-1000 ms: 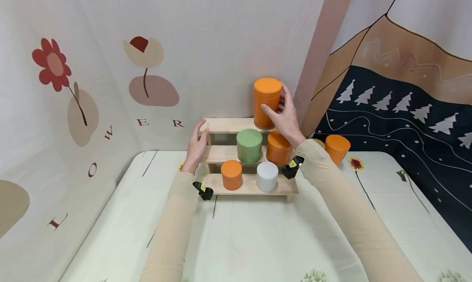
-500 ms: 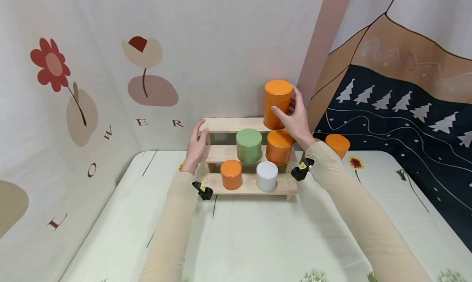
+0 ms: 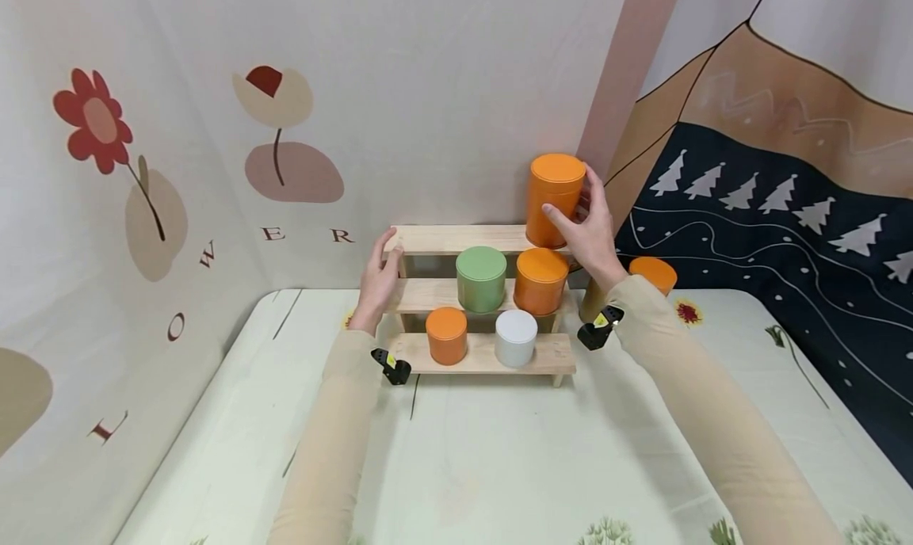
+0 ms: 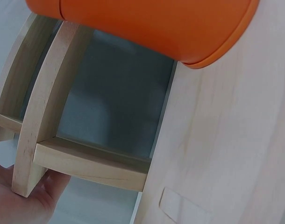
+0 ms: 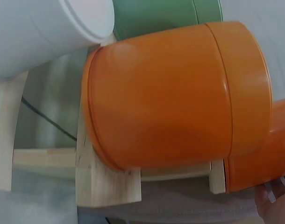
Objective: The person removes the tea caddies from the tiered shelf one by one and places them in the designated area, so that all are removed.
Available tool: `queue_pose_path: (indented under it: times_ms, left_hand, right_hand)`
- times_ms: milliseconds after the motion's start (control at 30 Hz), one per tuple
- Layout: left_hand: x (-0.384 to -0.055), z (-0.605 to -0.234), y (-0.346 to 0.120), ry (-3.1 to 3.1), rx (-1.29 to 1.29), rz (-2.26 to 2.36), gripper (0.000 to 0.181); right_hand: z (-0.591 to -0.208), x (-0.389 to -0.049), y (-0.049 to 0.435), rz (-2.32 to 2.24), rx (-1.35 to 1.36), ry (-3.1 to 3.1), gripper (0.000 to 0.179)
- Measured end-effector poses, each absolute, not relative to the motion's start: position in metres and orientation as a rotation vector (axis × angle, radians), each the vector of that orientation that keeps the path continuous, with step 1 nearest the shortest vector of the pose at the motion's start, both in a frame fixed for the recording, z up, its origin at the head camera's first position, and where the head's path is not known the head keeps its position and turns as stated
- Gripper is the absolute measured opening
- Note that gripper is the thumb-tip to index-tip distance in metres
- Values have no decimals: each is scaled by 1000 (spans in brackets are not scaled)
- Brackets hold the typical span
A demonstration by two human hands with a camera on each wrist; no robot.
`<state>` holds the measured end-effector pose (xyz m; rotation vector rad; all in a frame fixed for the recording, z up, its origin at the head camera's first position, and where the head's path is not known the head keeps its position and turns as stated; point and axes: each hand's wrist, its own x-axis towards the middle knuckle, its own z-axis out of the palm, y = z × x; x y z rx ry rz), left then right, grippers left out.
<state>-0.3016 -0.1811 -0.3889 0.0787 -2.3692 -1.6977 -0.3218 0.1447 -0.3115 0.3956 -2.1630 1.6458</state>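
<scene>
My right hand (image 3: 594, 232) grips a tall orange tin (image 3: 555, 200), thumb in front and fingers round its far side. The tin is upright at the right end of the top tier of a three-tier wooden display stand (image 3: 456, 240). At that tier's left end, my left hand (image 3: 378, 283) holds the board between thumb and fingers. A green tin (image 3: 481, 283) and an orange tin (image 3: 540, 287) occupy the middle tier. On the bottom tier are a small orange tin (image 3: 447, 339) and a white tin (image 3: 516, 343). In the right wrist view the middle-tier orange tin (image 5: 161, 98) partly covers the tall one (image 5: 254, 161).
Beyond my right forearm another orange tin (image 3: 652, 272) is partly hidden, and a dull gold tin (image 3: 592, 299) shows beside the stand. Printed cloth (image 3: 428, 93) hangs close behind. A pale patterned cloth (image 3: 471, 450) covers the table.
My right hand has moved the tall orange tin rightward along the top tier to its right end. My left hand keeps its hold on the stand.
</scene>
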Motion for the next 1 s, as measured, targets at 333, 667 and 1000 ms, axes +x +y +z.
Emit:
queue_pose_path:
  times_ms: [333, 667, 1000]
  left_hand:
    - [-302, -390, -181, -2366, 79, -1700, 49]
    - [-303, -391, -183, -2364, 76, -1706, 50]
    - [-303, -389, -182, -2374, 71, -1700, 51]
  right_hand:
    - [-312, -320, 165, 1609, 325, -2165, 79]
    - [-307, -317, 181, 1602, 249, -2135, 79]
    - [-308, -314, 200, 1550, 289, -2164, 78]
